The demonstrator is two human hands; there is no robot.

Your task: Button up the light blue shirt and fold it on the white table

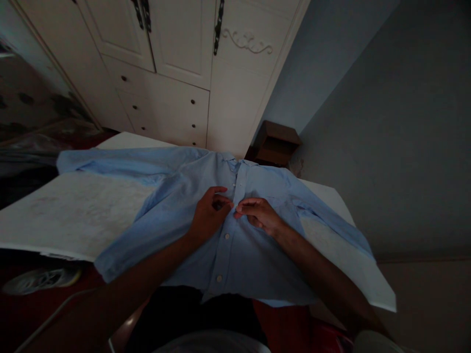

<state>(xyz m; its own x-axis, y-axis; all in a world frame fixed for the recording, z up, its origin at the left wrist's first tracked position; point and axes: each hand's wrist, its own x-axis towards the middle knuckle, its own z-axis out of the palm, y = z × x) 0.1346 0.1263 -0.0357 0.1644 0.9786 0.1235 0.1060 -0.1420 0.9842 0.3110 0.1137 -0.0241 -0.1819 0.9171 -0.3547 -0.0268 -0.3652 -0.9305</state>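
A light blue button-up shirt (191, 184) lies front side up across a white table, its sleeves spread to both sides and its collar at the far edge. My left hand (210, 213) pinches the front placket near the middle of the chest, thumb and index finger together. From the other side my right hand (260, 214) pinches the same spot, its fingertips almost touching the left ones. The button between the fingertips is hidden. Below the hands, a white button (227, 236) and a lower button (219, 278) show on the placket.
The white table (73, 215) reaches out on both sides under the shirt. Behind it stands a cream wardrobe (172, 83) with drawers and dark handles. A small brown cabinet (277, 142) is near the grey wall. A shoe (42, 281) rests on the red floor at left.
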